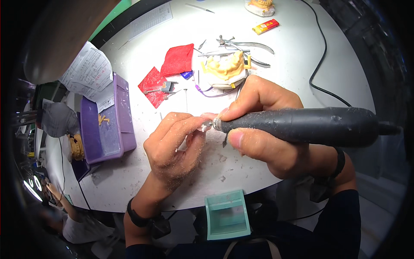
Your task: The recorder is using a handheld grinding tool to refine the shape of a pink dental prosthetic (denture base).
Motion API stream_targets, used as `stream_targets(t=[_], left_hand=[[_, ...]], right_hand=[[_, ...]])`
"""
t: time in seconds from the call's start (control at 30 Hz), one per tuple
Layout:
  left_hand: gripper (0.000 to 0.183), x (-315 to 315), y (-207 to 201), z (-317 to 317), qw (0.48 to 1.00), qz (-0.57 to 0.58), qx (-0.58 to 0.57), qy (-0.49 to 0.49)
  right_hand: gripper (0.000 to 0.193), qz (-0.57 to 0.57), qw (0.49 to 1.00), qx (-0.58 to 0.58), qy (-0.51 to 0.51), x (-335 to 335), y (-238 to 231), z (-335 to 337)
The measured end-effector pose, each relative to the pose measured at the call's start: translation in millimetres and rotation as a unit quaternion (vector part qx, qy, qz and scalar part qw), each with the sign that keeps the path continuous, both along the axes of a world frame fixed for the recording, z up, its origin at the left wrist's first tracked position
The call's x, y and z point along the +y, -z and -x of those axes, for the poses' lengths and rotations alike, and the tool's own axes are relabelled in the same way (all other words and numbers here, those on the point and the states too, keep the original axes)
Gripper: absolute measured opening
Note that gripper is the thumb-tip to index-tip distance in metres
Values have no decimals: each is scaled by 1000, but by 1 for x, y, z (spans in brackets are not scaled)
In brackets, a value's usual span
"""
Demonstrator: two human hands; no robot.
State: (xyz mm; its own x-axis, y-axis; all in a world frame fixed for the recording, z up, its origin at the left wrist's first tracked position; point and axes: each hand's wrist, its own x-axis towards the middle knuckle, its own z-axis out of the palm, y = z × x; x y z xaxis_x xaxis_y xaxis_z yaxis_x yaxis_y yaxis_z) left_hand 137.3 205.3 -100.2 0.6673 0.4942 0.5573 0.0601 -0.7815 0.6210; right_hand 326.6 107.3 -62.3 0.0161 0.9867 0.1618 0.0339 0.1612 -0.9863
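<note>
My right hand (278,153) wraps round a thick black rotary handpiece (332,125), its metal nose pointing left. At that nose, my left hand (170,144) pinches a small whitish piece (204,127) between its fingertips. The piece is too small and covered to name. Pale dust coats the fingers and the handpiece. Just beyond my hands stands a yellow dental cast on a white base (225,69). Metal pliers (254,44) lie behind the cast. Two red sheets (177,59) and small metal tools lie to its left.
A purple bin (124,108) with papers (88,69) over its edge stands at the left. A teal tray (211,220) sits at the table's near edge. A black cord (317,71) crosses the right side. Another cast (259,7) and a red-yellow packet (265,26) lie far back.
</note>
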Motion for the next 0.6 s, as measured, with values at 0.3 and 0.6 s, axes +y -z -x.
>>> stream_targets(t=[0.3, 0.6], left_hand=[[35, 0, 1, -1, 1000, -3, 3, -5], [35, 0, 1, -4, 1000, -19, 2, 2]], right_hand=[[24, 55, 997, 45, 1, -3, -7, 3], [20, 11, 996, 70, 48, 0, -1, 6]])
